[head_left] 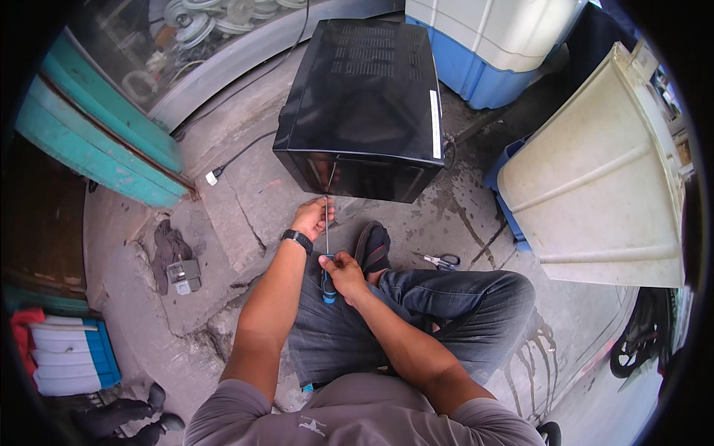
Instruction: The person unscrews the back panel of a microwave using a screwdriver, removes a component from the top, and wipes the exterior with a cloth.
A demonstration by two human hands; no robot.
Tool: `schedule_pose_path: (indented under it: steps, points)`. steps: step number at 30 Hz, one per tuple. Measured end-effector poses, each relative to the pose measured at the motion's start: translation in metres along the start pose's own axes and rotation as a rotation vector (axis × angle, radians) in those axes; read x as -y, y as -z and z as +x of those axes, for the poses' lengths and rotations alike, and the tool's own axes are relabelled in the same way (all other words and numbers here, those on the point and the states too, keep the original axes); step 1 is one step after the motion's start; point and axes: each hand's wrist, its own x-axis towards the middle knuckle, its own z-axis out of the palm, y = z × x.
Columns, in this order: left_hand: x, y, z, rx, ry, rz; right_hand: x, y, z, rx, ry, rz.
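A screwdriver with a blue and dark handle and a long thin metal shaft points away from me. Its handle is in the closed fingers of my right hand, over my lap. Farther forward, my left hand, with a black watch on the wrist, has its fingers curled round the shaft near the tip. That tip meets the lower front edge of a black box-shaped appliance, where my fingers partly hide it. The appliance has vent slots on top and a glossy front that reflects the shaft.
A cable with a plug lies left of the appliance. Scissors rest on the concrete right of my foot. A small grey device and a dark cloth lie at left. Large white-and-blue tubs stand at right.
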Motion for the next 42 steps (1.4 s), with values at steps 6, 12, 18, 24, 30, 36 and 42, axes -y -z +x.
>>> schedule_pose_path:
  steps: [6, 12, 18, 24, 30, 36, 42]
  points:
    - [-0.004, -0.007, -0.005, -0.011, 0.006, 0.037, 0.003, 0.002, 0.002, 0.002, -0.002, 0.018]
    - [-0.003, 0.001, -0.017, 0.027, 0.002, 0.122, 0.006, 0.000, 0.003, -0.002, -0.026, 0.024]
    - [0.006, 0.005, -0.030, 0.020, -0.063, 0.258, 0.013, -0.003, -0.002, 0.158, -0.194, 0.520]
    - [0.014, -0.013, -0.026, -0.114, -0.128, 0.298, 0.014, -0.003, -0.008, -0.083, 0.125, -0.296]
    - [0.011, -0.008, -0.032, -0.140, -0.150, 0.373, 0.017, 0.020, 0.007, 0.293, -0.051, 0.208]
    - [0.004, -0.010, -0.029, -0.018, -0.015, 0.244, 0.014, 0.013, 0.007, 0.373, -0.091, 0.716]
    - [0.011, -0.013, -0.040, -0.181, -0.117, 0.310, 0.031, 0.008, -0.002, 0.067, 0.030, -0.204]
